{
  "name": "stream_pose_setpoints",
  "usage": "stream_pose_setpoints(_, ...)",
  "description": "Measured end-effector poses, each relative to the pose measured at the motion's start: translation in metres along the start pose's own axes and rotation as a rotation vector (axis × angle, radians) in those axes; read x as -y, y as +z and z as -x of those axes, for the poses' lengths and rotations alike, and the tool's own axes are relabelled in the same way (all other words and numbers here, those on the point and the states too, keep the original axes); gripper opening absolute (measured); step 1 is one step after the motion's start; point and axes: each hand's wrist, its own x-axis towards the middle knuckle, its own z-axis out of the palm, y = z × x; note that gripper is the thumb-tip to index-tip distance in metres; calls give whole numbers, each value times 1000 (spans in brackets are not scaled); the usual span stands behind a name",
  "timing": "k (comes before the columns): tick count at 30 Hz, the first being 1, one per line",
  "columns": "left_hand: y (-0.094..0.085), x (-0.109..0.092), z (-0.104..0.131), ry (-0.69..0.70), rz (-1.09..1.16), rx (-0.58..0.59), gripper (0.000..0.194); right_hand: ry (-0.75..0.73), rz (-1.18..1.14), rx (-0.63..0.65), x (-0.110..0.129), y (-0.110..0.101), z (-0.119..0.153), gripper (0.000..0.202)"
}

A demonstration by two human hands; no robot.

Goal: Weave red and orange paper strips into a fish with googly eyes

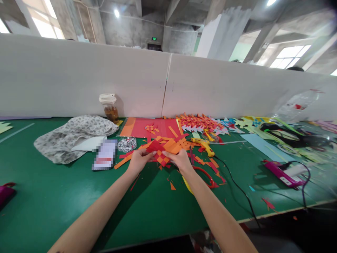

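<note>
A woven piece of red and orange paper (161, 157) is held between both hands above the green table. My left hand (140, 160) pinches its red left side with thumb and fingers. On the right, my right hand (180, 160) grips the orange side, its thumb near the checkered middle. Orange and red strips (123, 161) lie around and behind the hands. Red-handled scissors (206, 174) rest beside my right wrist, partly hidden by the forearm. Behind the piece, a finished paper fish (151, 128) lies on red and orange sheets (134, 127).
A yellow glue gun (207, 148) with a black cable lies right of the hands. On the left are a phone (105, 154), patterned cloth (71, 138) and lidded cup (110, 108). A pink power strip (283, 174) sits at right. A white partition (118, 73) closes the back.
</note>
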Motion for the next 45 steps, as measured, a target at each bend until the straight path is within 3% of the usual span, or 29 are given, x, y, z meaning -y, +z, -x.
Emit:
stream_pose_setpoints(12, -2, -1, 1, 13, -127, 29, 31, -8, -29, 23, -3, -4, -1, 41)
stream_pose_setpoints(21, -4, -10, 2, -74, -79, 33, 25, -68, -17, 40, -9, -7, -3, 37)
stream_pose_setpoints(31, -4, -10, 2, -98, -44, 27, 36, -70, -10, 23, -6, -5, -3, 41)
stream_pose_setpoints(34, 0, -11, 5, -114, 16, 23, 38, -63, -17, 5, -4, -3, -2, 41)
stream_pose_setpoints(40, 15, -3, 16, -174, 5, 135, 57, 14, -63, -155, -1, 5, 3, 35)
stream_pose_setpoints(45, 20, 6, 16, -102, 80, 130, 51, 46, -156, -112, -3, 9, 4, 38)
